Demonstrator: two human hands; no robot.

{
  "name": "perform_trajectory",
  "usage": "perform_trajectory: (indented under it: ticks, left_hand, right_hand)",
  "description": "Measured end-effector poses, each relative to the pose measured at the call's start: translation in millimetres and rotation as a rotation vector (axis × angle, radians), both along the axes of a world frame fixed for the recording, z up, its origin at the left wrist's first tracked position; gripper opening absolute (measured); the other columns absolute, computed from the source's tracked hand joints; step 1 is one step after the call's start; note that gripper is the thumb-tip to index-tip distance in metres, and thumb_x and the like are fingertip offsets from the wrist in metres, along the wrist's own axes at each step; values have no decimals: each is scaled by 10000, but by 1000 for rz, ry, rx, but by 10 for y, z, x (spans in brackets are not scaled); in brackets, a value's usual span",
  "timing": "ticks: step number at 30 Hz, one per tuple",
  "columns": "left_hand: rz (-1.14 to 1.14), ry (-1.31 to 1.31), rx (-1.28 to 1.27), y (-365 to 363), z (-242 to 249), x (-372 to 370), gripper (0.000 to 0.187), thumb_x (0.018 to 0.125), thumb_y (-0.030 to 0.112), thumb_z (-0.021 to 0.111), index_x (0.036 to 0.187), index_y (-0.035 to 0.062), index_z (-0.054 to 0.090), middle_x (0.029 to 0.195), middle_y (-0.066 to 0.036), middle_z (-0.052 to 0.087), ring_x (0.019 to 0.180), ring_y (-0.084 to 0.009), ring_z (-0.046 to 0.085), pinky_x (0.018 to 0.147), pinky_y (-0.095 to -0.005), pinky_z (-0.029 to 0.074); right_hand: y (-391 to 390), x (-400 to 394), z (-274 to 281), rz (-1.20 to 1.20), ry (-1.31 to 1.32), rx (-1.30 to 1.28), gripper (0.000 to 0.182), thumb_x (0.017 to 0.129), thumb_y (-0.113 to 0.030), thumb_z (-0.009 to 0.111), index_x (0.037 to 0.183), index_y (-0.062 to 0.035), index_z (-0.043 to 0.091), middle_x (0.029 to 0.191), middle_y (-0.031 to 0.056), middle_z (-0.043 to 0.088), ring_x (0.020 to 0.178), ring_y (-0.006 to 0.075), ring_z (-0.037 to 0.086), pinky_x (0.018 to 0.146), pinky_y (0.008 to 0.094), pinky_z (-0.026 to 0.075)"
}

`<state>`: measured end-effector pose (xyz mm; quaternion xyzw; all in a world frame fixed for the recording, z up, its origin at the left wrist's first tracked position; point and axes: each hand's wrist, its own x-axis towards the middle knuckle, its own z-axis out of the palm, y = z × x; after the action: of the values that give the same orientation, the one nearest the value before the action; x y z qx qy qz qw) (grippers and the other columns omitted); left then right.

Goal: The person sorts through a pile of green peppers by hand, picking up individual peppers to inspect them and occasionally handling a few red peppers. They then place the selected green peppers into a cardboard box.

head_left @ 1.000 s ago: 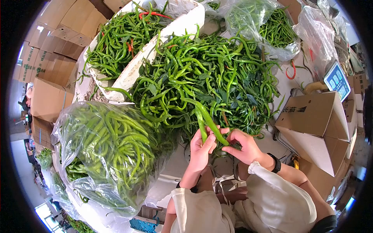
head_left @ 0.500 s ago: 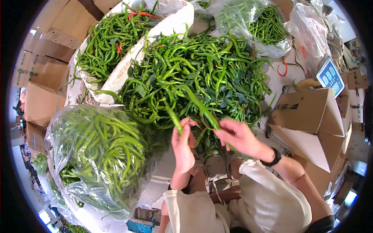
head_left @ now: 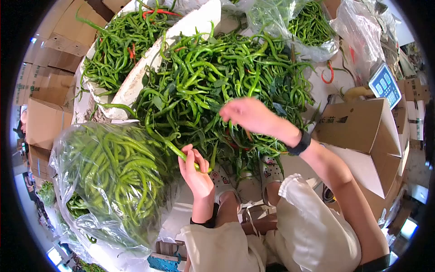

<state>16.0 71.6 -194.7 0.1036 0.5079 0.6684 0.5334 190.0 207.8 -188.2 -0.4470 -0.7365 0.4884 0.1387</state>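
My left hand (head_left: pixel 198 170) is closed around a long green chili pepper (head_left: pixel 174 148) near the plastic bag. The pepper slants up and left out of my fingers. My right hand (head_left: pixel 247 115) hangs over the heap of green chili peppers (head_left: pixel 204 77), a little blurred, with loosely bent fingers and no pepper visible in it. Another long green pepper (head_left: pixel 93 25) shows at the upper left, over the edge of the white foam box (head_left: pixel 131 93), which holds green peppers and a few red ones.
A clear plastic bag (head_left: pixel 113 177) full of green peppers stands at the left, and another bag (head_left: pixel 312 50) lies at the back. At right are an open cardboard box (head_left: pixel 353 127) and a blue display panel (head_left: pixel 385 86). Cardboard boxes (head_left: pixel 50 118) are stacked far left.
The long pepper that was in my right hand has left it; a long pepper now shows at the upper left. My right hand moved up and left, my left hand down and left.
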Motion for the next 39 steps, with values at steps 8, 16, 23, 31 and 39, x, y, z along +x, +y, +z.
perform_trajectory:
  ticks: [8,16,23,31,39]
  left_hand:
    - [32,-14,36,18,8,18,131,934,155,504,1043,86,530,796,5,501,481,-60,338,473,-227,255]
    - [2,-18,20,34,0,34,120,932,144,505,1029,81,535,784,3,495,473,-60,331,468,-234,251]
    - [0,-30,35,-10,-27,-41,114,935,135,499,1029,79,532,786,-5,500,475,-66,348,475,-239,267]
    - [-23,-41,25,5,2,-12,115,933,137,499,1024,76,531,797,-9,515,458,-65,348,461,-234,262]
    - [-31,-22,12,3,8,6,123,928,144,511,1024,71,536,796,-10,515,469,-69,362,463,-237,268]
  right_hand:
    - [-635,-118,-911,453,-822,849,192,741,-175,588,875,-68,674,960,32,552,790,185,516,636,293,401]
    - [-409,96,-871,327,-797,1148,211,752,-167,556,943,-99,617,955,22,515,837,174,457,720,295,352]
    - [-382,260,-552,246,-642,1076,138,728,-165,578,852,-108,594,819,12,487,787,162,503,715,297,349]
    - [-495,432,605,-281,-402,781,316,706,-187,720,990,-66,650,784,48,643,705,213,607,662,331,409]
    - [-554,473,595,-432,-250,625,304,740,-244,710,963,-42,671,773,87,670,645,261,630,644,350,466]
